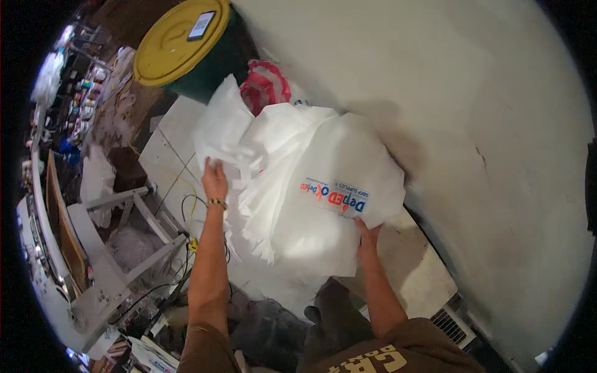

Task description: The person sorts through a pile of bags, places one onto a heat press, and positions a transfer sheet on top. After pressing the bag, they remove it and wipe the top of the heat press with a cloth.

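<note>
A thick stack of white bags or sheets (283, 230) spreads out in front of me, its left edges loose and layered. The top one carries red and blue "DepED" printing and a grey label. My right hand (368, 235) grips the lower right edge, thumb on top and the other fingers hidden underneath. On the left side, my left hand (215, 183) closes at the edge of the white material, its fingertips partly covered. Folded white material (224, 124) rises just beyond it.
A green bin (205, 74) with a yellow lid (168, 46) stands at the back, a phone (201, 26) on top. Beside it is a red-and-white striped bag (266, 87). A wall (472, 124) borders the right; a pale frame (149, 217) and cables (186, 205) lie left.
</note>
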The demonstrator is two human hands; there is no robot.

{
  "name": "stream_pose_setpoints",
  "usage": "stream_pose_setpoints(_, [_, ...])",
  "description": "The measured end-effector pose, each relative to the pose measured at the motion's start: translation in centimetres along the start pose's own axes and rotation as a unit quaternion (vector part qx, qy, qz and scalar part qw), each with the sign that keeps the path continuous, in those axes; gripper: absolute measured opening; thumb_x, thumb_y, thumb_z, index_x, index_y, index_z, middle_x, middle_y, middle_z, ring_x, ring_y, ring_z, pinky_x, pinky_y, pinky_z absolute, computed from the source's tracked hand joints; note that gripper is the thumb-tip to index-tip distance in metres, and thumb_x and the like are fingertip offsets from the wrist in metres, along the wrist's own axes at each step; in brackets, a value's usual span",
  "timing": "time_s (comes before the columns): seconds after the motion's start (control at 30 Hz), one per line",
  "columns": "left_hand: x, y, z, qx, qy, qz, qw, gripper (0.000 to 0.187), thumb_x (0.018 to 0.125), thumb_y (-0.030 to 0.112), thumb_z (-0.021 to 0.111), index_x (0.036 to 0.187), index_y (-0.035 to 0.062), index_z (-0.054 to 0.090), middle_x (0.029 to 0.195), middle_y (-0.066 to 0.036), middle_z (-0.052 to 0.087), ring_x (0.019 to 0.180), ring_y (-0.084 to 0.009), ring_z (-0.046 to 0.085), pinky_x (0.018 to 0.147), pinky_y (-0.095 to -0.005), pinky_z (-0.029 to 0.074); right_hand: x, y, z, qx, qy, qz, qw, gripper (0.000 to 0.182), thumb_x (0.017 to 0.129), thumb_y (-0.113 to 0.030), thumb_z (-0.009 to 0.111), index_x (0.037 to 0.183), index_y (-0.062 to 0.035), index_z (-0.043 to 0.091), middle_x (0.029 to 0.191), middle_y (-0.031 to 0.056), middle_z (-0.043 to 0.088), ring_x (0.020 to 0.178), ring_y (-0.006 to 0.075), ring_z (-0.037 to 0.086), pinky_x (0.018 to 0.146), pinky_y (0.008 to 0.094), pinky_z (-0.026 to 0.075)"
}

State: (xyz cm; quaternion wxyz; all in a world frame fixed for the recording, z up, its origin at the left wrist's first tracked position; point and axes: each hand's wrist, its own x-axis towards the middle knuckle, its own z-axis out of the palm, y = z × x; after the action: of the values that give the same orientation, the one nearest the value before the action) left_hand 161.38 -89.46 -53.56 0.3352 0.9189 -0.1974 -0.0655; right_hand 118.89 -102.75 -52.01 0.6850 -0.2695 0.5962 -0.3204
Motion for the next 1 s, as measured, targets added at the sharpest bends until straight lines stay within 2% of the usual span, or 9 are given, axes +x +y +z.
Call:
stream_pose_setpoints(0.13, [2.5, -2.1, -4.4, -0.057, 0.066, 0.027, 0.996, 0.048, 0.096, 0.020, 0.056, 0.134, -0.0085, 0.046, 0.093, -0.026, 0.066, 0.083, -0.0318, 0.067, 0.076, -0.0375, 0.051, -1.4, -2.0, 2.8, -0.017, 0.018, -0.002, 1.000, 0.096, 0.066, 0.001, 0.083, 0.144, -0.0077, 0.028, 0.135, 0.0112, 0.048, 0.123, 0.0258, 0.049, 0.105, 0.0394, 0.041])
stream_pose_setpoints(0.33, [-1.2, -1.9, -2.9, -0.143, -0.135, -0.056, 0.979, 0.039, 0.097, 0.011, 0.054, 0.132, -0.0038, 0.047, 0.108, -0.017, 0.067, 0.089, -0.0258, 0.067, 0.081, -0.0333, 0.053, 1.2, 0.2, 2.2, -0.090, -0.036, -0.120, 0.988, 0.092, 0.070, -0.003, 0.084, 0.143, -0.0049, 0.029, 0.133, 0.0127, 0.050, 0.122, 0.0252, 0.050, 0.101, 0.0396, 0.045])
stream_pose_setpoints(0.4, [-2.2, -0.4, -0.9, -0.270, -0.258, -0.166, 0.913, 0.035, 0.096, 0.006, 0.054, 0.130, -0.0011, 0.050, 0.110, -0.011, 0.066, 0.090, -0.0221, 0.066, 0.078, -0.0332, 0.056, 3.1, 1.5, 2.1, -0.127, -0.049, -0.127, 0.983, 0.089, 0.070, -0.004, 0.084, 0.142, -0.0040, 0.031, 0.133, 0.0130, 0.050, 0.121, 0.0255, 0.050, 0.099, 0.0397, 0.046])
stream_pose_setpoints(0.57, [-2.6, -6.3, 3.0, -0.589, -0.251, -0.269, 0.719, 0.033, 0.095, 0.005, 0.057, 0.126, -0.0019, 0.052, 0.108, -0.012, 0.066, 0.088, -0.0204, 0.066, 0.068, -0.0326, 0.057, 3.0, -0.6, 5.5, -0.300, 0.000, -0.108, 0.948, 0.089, 0.067, -0.020, 0.089, 0.139, -0.0015, 0.038, 0.134, 0.0192, 0.043, 0.122, 0.0294, 0.048, 0.101, 0.0405, 0.044])
stream_pose_setpoints(0.7, [-2.1, -0.3, -1.8, -0.271, -0.278, -0.272, 0.880, 0.030, 0.095, 0.010, 0.059, 0.125, 0.0038, 0.056, 0.109, -0.010, 0.067, 0.091, -0.0183, 0.065, 0.072, -0.0319, 0.057, 2.6, 2.1, 5.0, -0.345, 0.075, -0.075, 0.933, 0.098, 0.063, -0.036, 0.091, 0.139, -0.0018, 0.041, 0.131, 0.0222, 0.040, 0.122, 0.0318, 0.046, 0.103, 0.0426, 0.042])
stream_pose_setpoints(0.83, [-3.5, -4.3, 1.5, -0.539, -0.214, -0.206, 0.788, 0.030, 0.096, 0.012, 0.059, 0.126, 0.0062, 0.056, 0.110, -0.009, 0.067, 0.091, -0.0182, 0.066, 0.073, -0.0319, 0.058, 3.0, 4.0, 4.4, -0.265, 0.102, -0.106, 0.953, 0.105, 0.062, -0.038, 0.092, 0.144, -0.0047, 0.036, 0.129, 0.0211, 0.041, 0.122, 0.0341, 0.046, 0.103, 0.0430, 0.042])
stream_pose_setpoints(0.9, [-2.7, -5.8, 1.8, -0.649, -0.197, -0.328, 0.657, 0.032, 0.096, 0.006, 0.057, 0.127, 0.0066, 0.055, 0.112, -0.008, 0.066, 0.092, -0.0184, 0.066, 0.072, -0.0306, 0.059, 2.0, 3.3, 5.2, -0.316, 0.135, -0.092, 0.935, 0.107, 0.062, -0.037, 0.092, 0.146, -0.0050, 0.033, 0.130, 0.0209, 0.040, 0.123, 0.0346, 0.046, 0.103, 0.0427, 0.043])
stream_pose_setpoints(0.93, [-2.6, -5.1, 1.6, -0.649, -0.199, -0.328, 0.657, 0.032, 0.096, 0.006, 0.057, 0.127, 0.0066, 0.055, 0.112, -0.008, 0.066, 0.092, -0.0184, 0.066, 0.072, -0.0306, 0.059, 1.4, 2.7, 5.8, -0.248, 0.124, -0.068, 0.958, 0.107, 0.063, -0.035, 0.092, 0.145, -0.0035, 0.033, 0.133, 0.0213, 0.039, 0.124, 0.0349, 0.045, 0.102, 0.0428, 0.044])
stream_pose_setpoints(1.0, [-3.1, -3.5, 0.7, -0.466, -0.251, -0.230, 0.817, 0.034, 0.096, 0.009, 0.057, 0.130, 0.0068, 0.053, 0.114, -0.008, 0.065, 0.094, -0.0191, 0.066, 0.073, -0.0314, 0.059, 1.0, 3.5, 5.8, -0.179, 0.119, -0.042, 0.976, 0.106, 0.063, -0.033, 0.092, 0.145, -0.0020, 0.033, 0.136, 0.0217, 0.037, 0.125, 0.0351, 0.044, 0.101, 0.0430, 0.045])
